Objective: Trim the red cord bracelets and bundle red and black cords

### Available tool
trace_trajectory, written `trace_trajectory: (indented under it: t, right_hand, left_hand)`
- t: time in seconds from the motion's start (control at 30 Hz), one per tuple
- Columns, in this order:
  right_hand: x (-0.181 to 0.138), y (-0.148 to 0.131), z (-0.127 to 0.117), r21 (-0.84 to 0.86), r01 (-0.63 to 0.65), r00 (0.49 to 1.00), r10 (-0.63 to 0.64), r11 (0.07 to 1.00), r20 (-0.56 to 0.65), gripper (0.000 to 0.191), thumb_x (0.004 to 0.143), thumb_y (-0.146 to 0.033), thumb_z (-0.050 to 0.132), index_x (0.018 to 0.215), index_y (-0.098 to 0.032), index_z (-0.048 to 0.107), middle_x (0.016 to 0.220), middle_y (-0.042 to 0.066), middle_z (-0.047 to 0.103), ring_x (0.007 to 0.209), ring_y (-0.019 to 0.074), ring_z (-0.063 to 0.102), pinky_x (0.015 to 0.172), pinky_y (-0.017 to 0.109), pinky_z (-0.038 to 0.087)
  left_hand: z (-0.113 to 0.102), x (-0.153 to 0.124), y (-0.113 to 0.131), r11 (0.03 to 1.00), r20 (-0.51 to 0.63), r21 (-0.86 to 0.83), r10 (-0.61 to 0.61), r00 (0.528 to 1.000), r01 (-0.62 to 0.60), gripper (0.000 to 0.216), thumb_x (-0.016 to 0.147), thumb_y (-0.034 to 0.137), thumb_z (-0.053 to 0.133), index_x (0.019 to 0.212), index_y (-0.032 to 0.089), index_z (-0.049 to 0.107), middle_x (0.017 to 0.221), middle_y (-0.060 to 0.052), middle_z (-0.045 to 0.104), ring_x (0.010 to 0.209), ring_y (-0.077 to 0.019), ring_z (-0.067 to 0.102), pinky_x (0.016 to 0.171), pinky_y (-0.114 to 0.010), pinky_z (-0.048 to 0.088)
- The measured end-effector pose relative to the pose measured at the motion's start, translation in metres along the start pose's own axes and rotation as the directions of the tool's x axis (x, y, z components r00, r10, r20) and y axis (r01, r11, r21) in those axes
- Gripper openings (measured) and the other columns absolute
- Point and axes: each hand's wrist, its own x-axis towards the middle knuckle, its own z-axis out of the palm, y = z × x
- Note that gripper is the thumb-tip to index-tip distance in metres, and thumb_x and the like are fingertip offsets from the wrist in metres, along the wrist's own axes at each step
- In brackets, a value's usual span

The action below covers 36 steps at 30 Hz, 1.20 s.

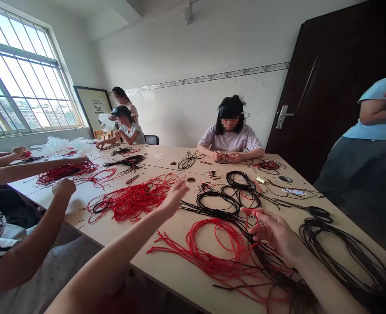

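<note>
My left hand point(172, 199) hovers open over the beige table point(176, 237), its fingers spread, between a large tangle of red cord point(134, 203) and coils of black cord point(235, 196). My right hand point(271, 230) is raised at the front right, its fingertips pinching a thin red cord point(253, 213). Below it lie loose loops of red cord point(206, 253) mixed with black strands. A further loop of black cord point(343, 255) lies to its right.
Along the left side, a co-worker's arms point(49, 213) reach over red cord bundles point(67, 172). Another person point(230, 139) sits opposite, handling cord. Two more people point(125, 124) are at the far end. Someone in a blue shirt point(373, 117) stands at the right, near a dark door point(330, 87).
</note>
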Motion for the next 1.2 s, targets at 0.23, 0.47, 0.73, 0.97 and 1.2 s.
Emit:
trace_trajectory:
  t: [0.23,0.47,0.73,0.97,1.2]
  right_hand:
    - [0.000,-0.005,0.000,0.026,0.075,0.996,-0.076,0.997,0.042,0.030,0.070,-0.036,0.080,0.081,-0.017,0.059,0.104,0.007,0.073,0.050,0.0140,0.068,0.042,0.025,0.057]
    - [0.007,-0.014,-0.008,0.021,0.143,0.987,-0.141,0.990,-0.077,0.026,0.072,-0.037,0.076,0.078,-0.017,0.061,0.067,-0.001,0.068,0.039,0.0072,0.054,0.032,0.016,0.043]
    - [0.007,-0.024,-0.014,0.130,0.200,0.973,-0.180,0.971,-0.144,0.030,0.069,-0.041,0.077,0.075,-0.017,0.060,0.070,-0.006,0.059,0.036,0.0021,0.044,0.025,0.012,0.033]
    - [0.006,-0.025,-0.011,0.141,0.188,0.977,-0.171,0.972,-0.124,0.033,0.069,-0.041,0.079,0.073,-0.017,0.057,0.065,-0.007,0.053,0.038,0.0031,0.046,0.034,0.015,0.048]
    - [0.004,-0.025,-0.009,0.170,0.180,0.983,-0.169,0.969,-0.077,0.032,0.072,-0.040,0.078,0.073,-0.017,0.056,0.064,-0.007,0.049,0.051,0.0049,0.052,0.050,0.017,0.057]
  left_hand:
    - [0.119,-0.018,-0.031,0.989,0.593,-0.090,-0.041,0.804,0.117,0.032,0.078,0.031,0.076,0.105,0.015,0.068,0.101,-0.008,0.072,0.093,-0.0212,0.066,0.085,-0.035,0.050]
    - [0.108,-0.013,-0.056,0.937,0.565,-0.197,-0.132,0.815,0.289,0.032,0.079,0.041,0.072,0.072,0.010,0.068,0.052,0.003,0.052,0.045,-0.0077,0.048,0.046,-0.020,0.035]
    - [0.086,0.005,-0.034,0.724,0.423,-0.559,-0.172,0.890,0.405,0.020,0.074,0.023,0.070,0.063,0.012,0.058,0.056,0.007,0.040,0.044,-0.0036,0.033,0.043,-0.017,0.035]
    - [0.072,0.013,-0.026,0.558,0.316,-0.747,-0.182,0.931,0.362,0.011,0.080,0.013,0.058,0.069,0.011,0.060,0.057,0.005,0.040,0.042,-0.0038,0.036,0.039,-0.017,0.036]
    - [0.071,0.015,-0.024,0.506,0.225,-0.813,-0.187,0.956,0.290,0.017,0.090,0.008,0.046,0.083,0.007,0.062,0.062,0.004,0.047,0.041,-0.0018,0.040,0.037,-0.013,0.036]
